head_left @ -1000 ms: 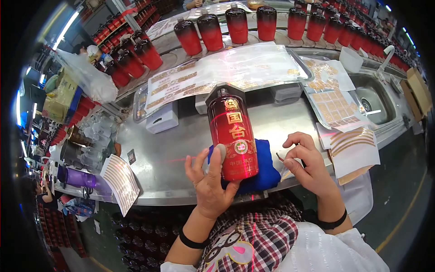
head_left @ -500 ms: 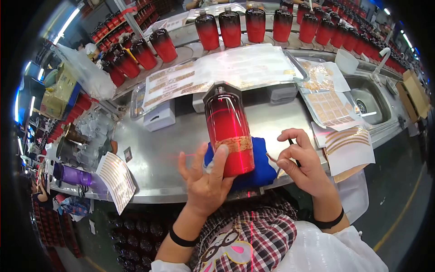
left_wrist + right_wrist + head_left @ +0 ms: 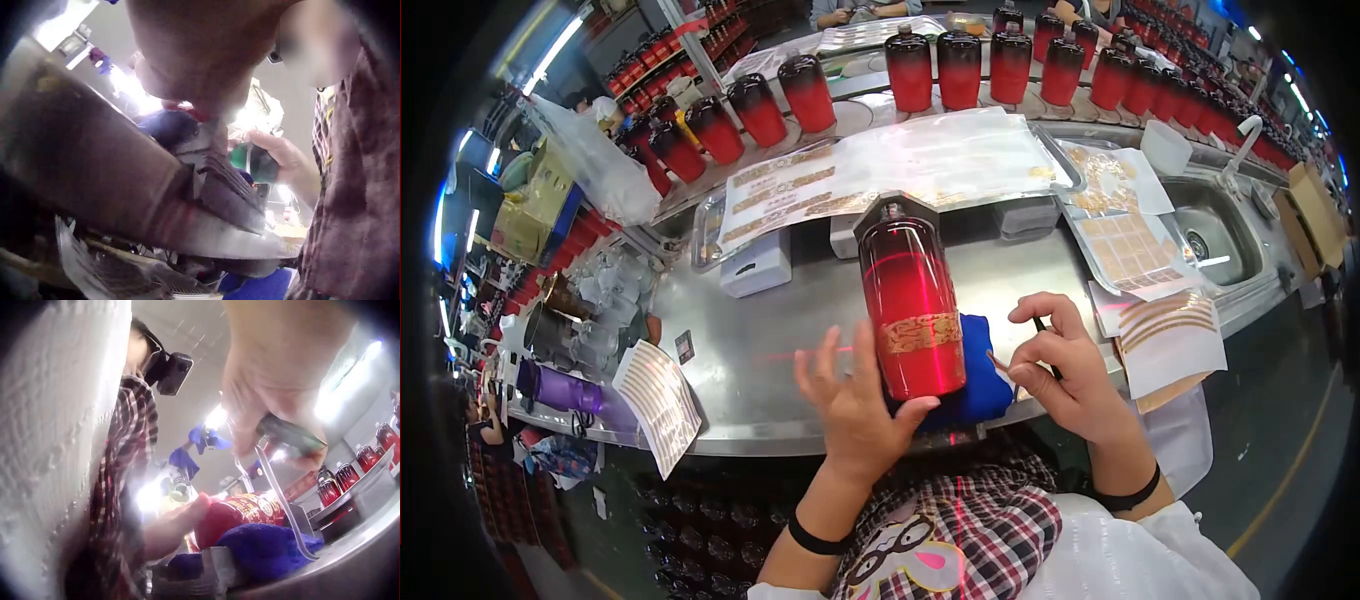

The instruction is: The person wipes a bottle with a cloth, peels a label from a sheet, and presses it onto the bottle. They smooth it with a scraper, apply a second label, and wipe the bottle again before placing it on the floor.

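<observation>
A red bottle with a dark shoulder (image 3: 910, 280) lies tilted on a blue cloth (image 3: 985, 380), its neck in a dark angular holder (image 3: 897, 207). A gold patterned band (image 3: 922, 333) crosses its lower body. My left hand (image 3: 855, 400) is at the bottle's left side, fingers extended along it and thumb right at the base. To the right of the cloth, my right hand (image 3: 1065, 370) grips a slim dark tool (image 3: 1042, 325) with curled fingers, and a thin tip (image 3: 997, 362) points at the bottle. In the right wrist view, gold lettering shows on the bottle's other face (image 3: 250, 509).
Behind the bottle, a tray of gold decal sheets (image 3: 930, 150) spans the steel table (image 3: 740, 380). More red bottles (image 3: 1010, 65) stand on a curved conveyor. Decal sheets (image 3: 1170, 330) and a sink (image 3: 1215, 240) are at right; a striped sheet (image 3: 658, 400) overhangs the left edge.
The bottle has turned, its gold lettering giving way to the patterned band. My left fingers have shifted off its front to its side. The conveyor bottles have moved right.
</observation>
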A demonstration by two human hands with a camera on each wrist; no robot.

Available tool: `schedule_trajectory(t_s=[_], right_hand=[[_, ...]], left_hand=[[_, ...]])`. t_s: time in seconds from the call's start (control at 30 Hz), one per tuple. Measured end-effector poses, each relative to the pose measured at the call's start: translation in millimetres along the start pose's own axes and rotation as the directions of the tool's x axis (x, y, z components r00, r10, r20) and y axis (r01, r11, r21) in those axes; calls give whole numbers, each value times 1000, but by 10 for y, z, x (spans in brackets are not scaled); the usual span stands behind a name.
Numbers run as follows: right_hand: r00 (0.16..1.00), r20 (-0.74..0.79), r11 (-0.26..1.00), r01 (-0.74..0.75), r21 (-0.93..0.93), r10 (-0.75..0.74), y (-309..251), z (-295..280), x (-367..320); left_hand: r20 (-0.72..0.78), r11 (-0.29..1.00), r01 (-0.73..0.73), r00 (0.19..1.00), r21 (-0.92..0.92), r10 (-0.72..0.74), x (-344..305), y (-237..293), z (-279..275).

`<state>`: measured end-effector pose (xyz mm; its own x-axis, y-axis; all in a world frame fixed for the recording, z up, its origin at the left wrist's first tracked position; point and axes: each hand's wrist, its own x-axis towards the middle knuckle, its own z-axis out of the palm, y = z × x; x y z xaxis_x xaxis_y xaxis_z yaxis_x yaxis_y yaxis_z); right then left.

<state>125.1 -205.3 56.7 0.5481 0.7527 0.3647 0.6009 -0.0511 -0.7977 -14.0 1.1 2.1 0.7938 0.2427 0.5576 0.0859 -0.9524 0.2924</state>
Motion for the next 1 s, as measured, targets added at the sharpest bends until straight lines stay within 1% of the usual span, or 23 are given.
schedule_trajectory(t_s=[0.03, 0.13, 0.17, 0.23, 0.33, 0.37, 0.47, 0.57, 0.67, 0.77, 0.87, 0.9, 1.0], right_hand=[[1000, 11, 1000, 8, -19, -8, 12, -7, 1], [990, 73, 990, 122, -66, -117, -6, 34, 34], [983, 90, 983, 166, -72, -160, -41, 58, 39], [947, 113, 948, 311, -75, -301, -265, 123, 206], [956, 118, 962, 274, -17, -270, -330, 210, 242], [970, 127, 977, 212, -10, -209, -309, 223, 227], [982, 124, 989, 145, 6, -145, -205, 258, 160], [984, 138, 993, 111, 25, -114, -135, 282, 119], [995, 91, 999, 33, 14, -35, -74, 238, 65], [998, 59, 1000, 17, 0, -17, -40, 195, 40], [998, 58, 999, -8, -37, 10, -44, 137, 16], [998, 56, 999, 1, -49, 1, -32, 114, 13], [999, 53, 997, 15, -74, -11, -18, 70, -2]], left_hand=[[1, 998, 47, 999, -37, -47, -84, -33, 11], [54, 991, 107, 993, -81, -103, -197, 35, -105], [53, 968, 86, 996, -235, -75, -186, 73, -173], [17, 853, 25, 1000, -521, -19, 61, 212, -366], [61, 799, 25, 998, -600, 15, 103, 236, -348], [53, 781, 68, 998, -621, -45, 71, 229, -303], [61, 785, 139, 990, -603, -129, -9, 209, -274], [36, 811, 165, 984, -562, -175, -31, 240, -250], [-93, 921, 14, 994, -390, -55, 46, 308, -248], [-83, 970, -119, 991, -210, 103, 228, 373, -260], [-92, 985, -140, 987, -101, 130, 183, 301, -153], [-84, 989, -134, 988, -68, 128, 128, 274, -149], [-147, 996, 4, 989, -91, -18, -51, 148, -109]])
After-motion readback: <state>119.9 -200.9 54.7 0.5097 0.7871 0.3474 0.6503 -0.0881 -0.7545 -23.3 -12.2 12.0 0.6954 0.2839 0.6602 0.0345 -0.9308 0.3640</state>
